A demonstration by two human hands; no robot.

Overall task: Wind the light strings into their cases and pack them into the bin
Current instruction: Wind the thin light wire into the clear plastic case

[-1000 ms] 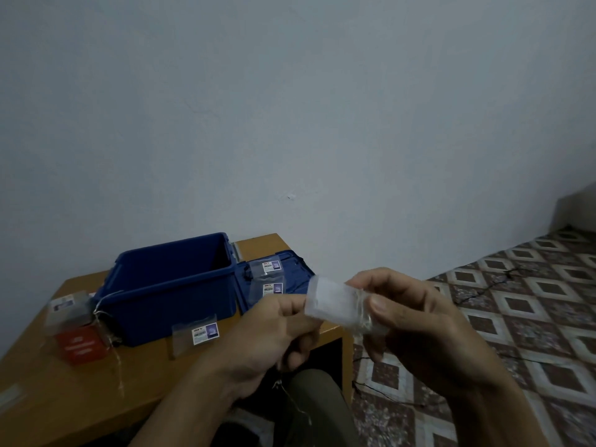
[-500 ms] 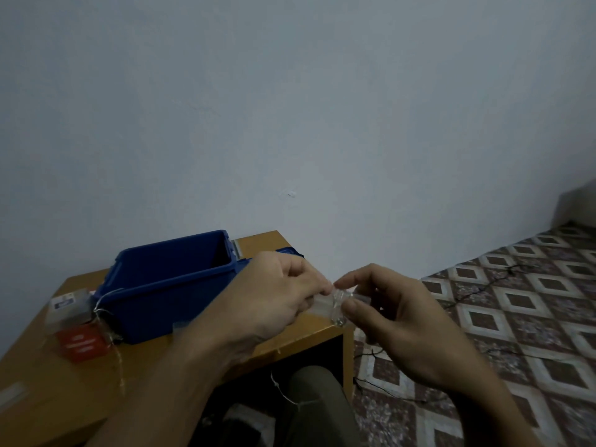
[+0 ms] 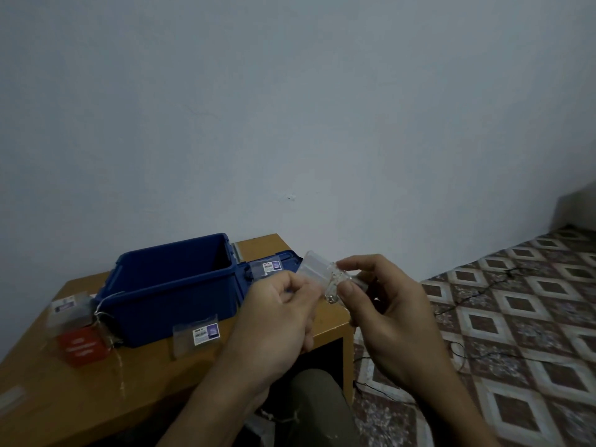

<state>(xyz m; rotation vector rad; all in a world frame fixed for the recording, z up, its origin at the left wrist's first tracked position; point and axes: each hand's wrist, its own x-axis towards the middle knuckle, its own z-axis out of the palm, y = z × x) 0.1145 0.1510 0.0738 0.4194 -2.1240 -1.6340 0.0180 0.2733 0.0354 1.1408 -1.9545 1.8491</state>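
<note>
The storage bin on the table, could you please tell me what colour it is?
Dark blue; the bin shows clearly in the head view.

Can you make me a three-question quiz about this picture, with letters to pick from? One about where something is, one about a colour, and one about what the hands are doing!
1. Where is the red card?
A. in the bin
B. on the table, left of the bin
C. on the floor

2. What colour is the bin?
A. blue
B. green
C. white

3. The clear case is
A. lying on the table
B. inside the bin
C. held by both hands

Answers: 1 B, it lies on the table beside the bin. 2 A, its walls are dark blue. 3 C, the left hand and right hand pinch it in the air.
</note>
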